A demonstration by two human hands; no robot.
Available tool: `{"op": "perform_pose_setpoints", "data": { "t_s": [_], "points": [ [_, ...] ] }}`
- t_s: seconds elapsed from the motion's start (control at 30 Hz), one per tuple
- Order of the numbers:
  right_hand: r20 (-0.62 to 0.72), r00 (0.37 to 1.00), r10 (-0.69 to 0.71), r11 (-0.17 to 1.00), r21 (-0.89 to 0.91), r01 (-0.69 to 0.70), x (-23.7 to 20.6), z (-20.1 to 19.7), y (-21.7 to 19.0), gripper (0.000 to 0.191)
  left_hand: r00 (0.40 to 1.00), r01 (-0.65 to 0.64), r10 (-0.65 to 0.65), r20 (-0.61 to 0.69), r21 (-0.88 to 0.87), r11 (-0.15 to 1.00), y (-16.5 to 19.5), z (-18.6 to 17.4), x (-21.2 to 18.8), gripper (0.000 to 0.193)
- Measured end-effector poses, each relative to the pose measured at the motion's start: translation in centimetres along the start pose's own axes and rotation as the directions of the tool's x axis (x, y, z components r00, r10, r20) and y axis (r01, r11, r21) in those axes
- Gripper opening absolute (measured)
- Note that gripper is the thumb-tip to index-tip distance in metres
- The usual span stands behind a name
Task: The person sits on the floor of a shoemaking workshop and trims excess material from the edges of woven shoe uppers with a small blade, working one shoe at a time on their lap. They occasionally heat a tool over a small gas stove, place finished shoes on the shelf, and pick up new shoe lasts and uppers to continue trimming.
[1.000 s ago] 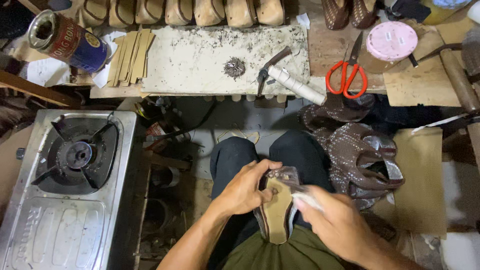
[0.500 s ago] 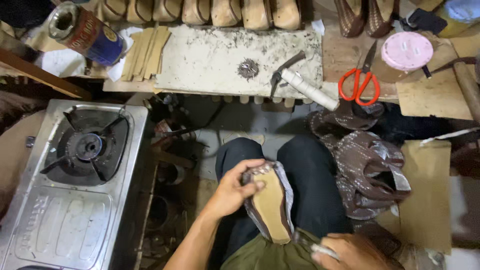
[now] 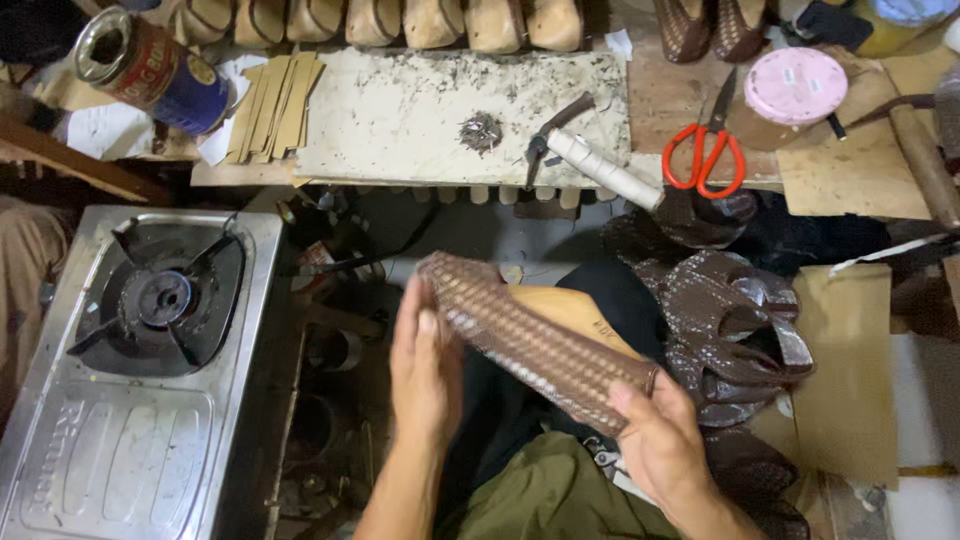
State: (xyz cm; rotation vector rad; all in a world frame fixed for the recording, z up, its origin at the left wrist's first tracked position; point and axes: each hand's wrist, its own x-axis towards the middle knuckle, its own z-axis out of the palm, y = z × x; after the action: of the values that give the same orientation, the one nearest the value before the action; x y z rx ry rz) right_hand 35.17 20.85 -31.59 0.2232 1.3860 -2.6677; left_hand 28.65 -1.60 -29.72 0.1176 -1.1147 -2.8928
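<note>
Turning the brown woven shoe [image 3: 535, 335] over, I lifted it from my lap to the middle of the frame. My left hand [image 3: 425, 375] lay flat against its toe, fingers straight. My right hand [image 3: 660, 440] pinched its heel, near the pile of shoes [image 3: 730, 310] at right.

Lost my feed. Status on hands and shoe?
Left hand flat against shoe toe end. Right hand grips heel end. Shoe held over lap, nothing blocking.
</note>
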Motion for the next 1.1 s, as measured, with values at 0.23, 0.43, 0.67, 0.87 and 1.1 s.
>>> {"op": "perform_pose_setpoints", "data": {
  "t_s": [0.23, 0.43, 0.67, 0.87, 1.1],
  "points": [
    [0.237, 0.971, -0.041, 0.577, -0.787, 0.217, -1.4, 2.8, -4.3, 0.105, 0.903, 0.384, -0.381, -0.199, -0.026, 0.923, -2.7, 0.1, -2.4, 0.054],
    [0.798, 0.538, -0.273, -0.01, -0.561, 0.827, -0.5, 3.2, -7.9, 0.101, 0.852, 0.503, -0.518, -0.075, -0.16, 0.85, -3.6, -0.5, -2.9, 0.046],
    [0.848, 0.443, -0.292, -0.083, -0.484, 0.871, -0.6, 2.7, -7.4, 0.071, 0.82, 0.547, -0.569, -0.064, -0.203, 0.812, -4.8, -0.1, -4.4, 0.044],
    [0.872, 0.332, -0.359, -0.166, -0.41, 0.897, -1.1, 2.2, -7.3, 0.054, 0.814, 0.565, -0.581, -0.007, -0.225, 0.794, -5.1, 0.2, -4.9, 0.045],
    [0.936, 0.174, -0.304, -0.291, -0.266, 0.919, -1.9, 1.5, -6.4, 0.03, 0.8, 0.597, -0.592, 0.095, -0.229, 0.769, -5.2, 0.0, -4.8, 0.05]
  ]
}}
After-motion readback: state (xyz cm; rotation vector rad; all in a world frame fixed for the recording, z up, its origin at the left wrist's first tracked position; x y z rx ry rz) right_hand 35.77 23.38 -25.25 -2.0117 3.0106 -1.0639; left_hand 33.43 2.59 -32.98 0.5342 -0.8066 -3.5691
